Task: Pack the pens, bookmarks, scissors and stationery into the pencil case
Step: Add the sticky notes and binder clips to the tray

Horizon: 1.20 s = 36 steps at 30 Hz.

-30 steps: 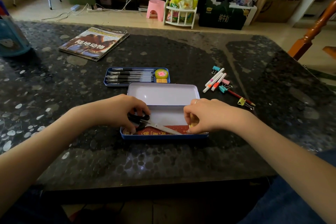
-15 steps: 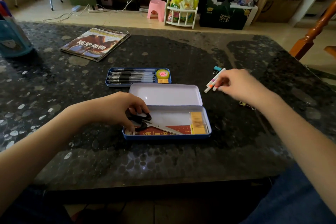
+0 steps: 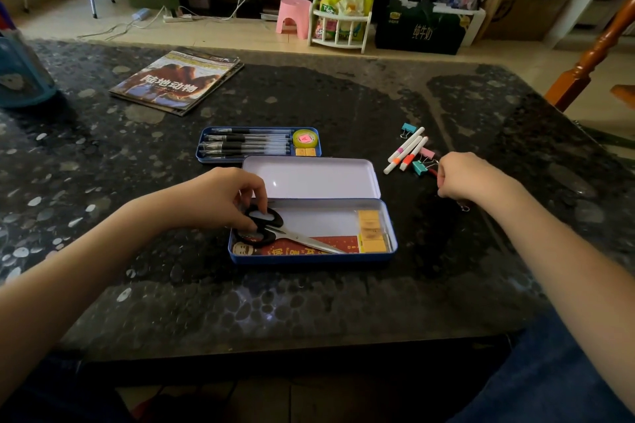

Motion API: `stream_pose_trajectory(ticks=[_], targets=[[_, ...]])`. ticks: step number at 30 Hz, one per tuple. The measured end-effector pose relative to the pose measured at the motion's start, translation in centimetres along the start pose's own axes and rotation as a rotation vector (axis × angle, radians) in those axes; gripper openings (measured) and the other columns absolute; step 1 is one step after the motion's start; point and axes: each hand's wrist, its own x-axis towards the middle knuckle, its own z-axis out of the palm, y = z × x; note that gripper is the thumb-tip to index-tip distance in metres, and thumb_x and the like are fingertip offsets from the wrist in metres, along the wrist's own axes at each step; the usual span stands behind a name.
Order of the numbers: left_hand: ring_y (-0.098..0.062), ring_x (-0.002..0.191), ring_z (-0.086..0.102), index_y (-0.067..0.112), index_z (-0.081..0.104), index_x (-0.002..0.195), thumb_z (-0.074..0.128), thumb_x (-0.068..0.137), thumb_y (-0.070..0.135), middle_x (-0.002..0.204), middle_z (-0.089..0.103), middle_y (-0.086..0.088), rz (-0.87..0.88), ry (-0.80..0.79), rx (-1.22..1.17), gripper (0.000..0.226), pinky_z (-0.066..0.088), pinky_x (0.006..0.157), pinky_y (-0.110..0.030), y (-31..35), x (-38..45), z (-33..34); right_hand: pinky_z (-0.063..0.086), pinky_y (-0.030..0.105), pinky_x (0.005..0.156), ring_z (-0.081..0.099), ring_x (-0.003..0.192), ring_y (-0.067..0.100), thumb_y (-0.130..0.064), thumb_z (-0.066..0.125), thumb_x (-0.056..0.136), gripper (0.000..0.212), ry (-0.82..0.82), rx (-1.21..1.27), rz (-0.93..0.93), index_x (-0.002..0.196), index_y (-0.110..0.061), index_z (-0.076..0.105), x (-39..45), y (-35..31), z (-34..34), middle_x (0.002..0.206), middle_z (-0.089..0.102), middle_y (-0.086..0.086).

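1. The left hand [image 3: 220, 197] grasps the black handles of the scissors [image 3: 275, 230], which lie inside the open blue pencil case [image 3: 309, 259] on a red bookmark [image 3: 302, 247], beside yellow sticky notes [image 3: 371, 230]
2. The right hand [image 3: 470, 178] is curled over binder clips [image 3: 421, 166] on the dark surface [image 3: 343, 106]; what it grasps I cannot tell
3. Three white markers [image 3: 407, 149] lie just beyond
4. A tray of black pens [image 3: 247, 144] sits behind the case

Glossy metal pencil case [image 3: 311, 178] on polished stone table [image 3: 343, 106].
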Motion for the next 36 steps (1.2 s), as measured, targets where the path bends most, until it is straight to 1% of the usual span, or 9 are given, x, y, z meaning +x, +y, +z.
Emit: stream_pose_trajectory(ticks=[7,10,12,15,18,23,28,32,36], targets=[[-0.009,0.071,0.053,0.029,0.060,0.083,0.076,0.074,0.022,0.084,0.055,0.004,0.000,0.000,0.035,0.020,0.039,0.059,-0.016,-0.2,0.1,0.1,0.055,0.033,0.082,0.063,0.091,0.021,-0.025,0.069,0.084,0.038,-0.079,0.083,-0.037,0.117,-0.009,0.057,-0.9,-1.1,0.2,0.110,0.061,0.011],[-0.009,0.072,0.053,0.028,0.061,0.084,0.076,0.074,0.022,0.084,0.055,0.004,-0.002,-0.005,0.032,0.019,0.040,0.060,-0.017,-0.2,0.1,0.1,0.055,0.032,0.082,0.064,0.095,0.019,-0.020,0.067,0.086,0.018,-0.125,0.217,-0.124,0.101,-0.011,0.065,-2.4,-1.6,-0.8,0.110,0.063,0.007],[-0.009,0.072,0.053,0.027,0.061,0.085,0.076,0.073,0.022,0.084,0.055,0.003,-0.001,-0.007,0.033,0.019,0.040,0.060,-0.017,-0.2,0.1,0.0,0.056,0.028,0.073,0.065,0.088,0.016,-0.015,0.067,0.085,0.001,-0.119,0.395,-0.228,0.085,-0.015,0.066,-4.1,-2.1,-1.7,0.103,0.064,0.004],[-0.009,0.072,0.052,0.025,0.061,0.086,0.076,0.074,0.022,0.084,0.055,0.003,-0.006,-0.018,0.033,0.019,0.038,0.060,-0.016,-0.2,0.1,0.0,0.055,0.022,0.062,0.066,0.076,0.011,-0.014,0.068,0.084,0.004,-0.143,0.614,-0.413,0.083,-0.016,0.066,-6.8,-3.5,-2.7,0.087,0.067,0.003],[-0.008,0.071,0.051,0.025,0.061,0.086,0.076,0.074,0.022,0.084,0.056,0.003,-0.003,-0.025,0.043,0.018,0.036,0.059,-0.015,-0.2,0.1,0.1,0.056,0.018,0.060,0.068,0.073,0.010,-0.016,0.068,0.085,0.002,-0.203,0.558,-0.504,0.086,-0.016,0.066,-7.9,-4.8,-1.8,0.084,0.069,0.003],[-0.009,0.072,0.053,0.027,0.061,0.083,0.076,0.073,0.023,0.081,0.055,0.004,-0.001,-0.024,0.043,0.019,0.038,0.060,-0.017,-0.3,0.2,0.1,0.058,0.029,0.078,0.067,0.082,0.010,-0.020,0.069,0.085,0.004,-0.148,0.414,-0.574,0.087,-0.019,0.070,-7.9,-5.5,0.0,0.085,0.069,-0.002],[-0.008,0.073,0.052,0.027,0.061,0.084,0.076,0.074,0.024,0.084,0.054,0.005,0.001,-0.022,0.049,0.019,0.037,0.060,-0.016,-0.2,0.2,0.1,0.056,0.032,0.085,0.064,0.091,0.012,-0.029,0.074,0.080,0.021,-0.354,0.299,-0.646,0.098,-0.031,0.065,-8.2,-4.8,-1.0,0.099,0.064,-0.003],[-0.008,0.072,0.051,0.028,0.060,0.082,0.077,0.073,0.024,0.084,0.054,0.004,0.008,-0.012,0.060,0.019,0.037,0.060,-0.017,-0.3,0.1,0.2,0.053,0.025,0.070,0.061,0.085,0.011,-0.017,0.076,0.078,0.022,-0.281,0.177,-0.664,0.094,-0.028,0.064,-8.5,-4.8,-0.3,0.094,0.062,-0.005],[-0.008,0.073,0.052,0.028,0.061,0.082,0.077,0.072,0.024,0.086,0.056,0.003,0.008,-0.012,0.060,0.019,0.039,0.061,-0.018,-0.3,0.2,0.2,0.051,0.021,0.063,0.062,0.078,0.008,-0.013,0.070,0.082,0.017,-0.189,0.259,-0.717,0.088,-0.028,0.064,-8.6,-5.1,0.1,0.087,0.063,-0.007]])
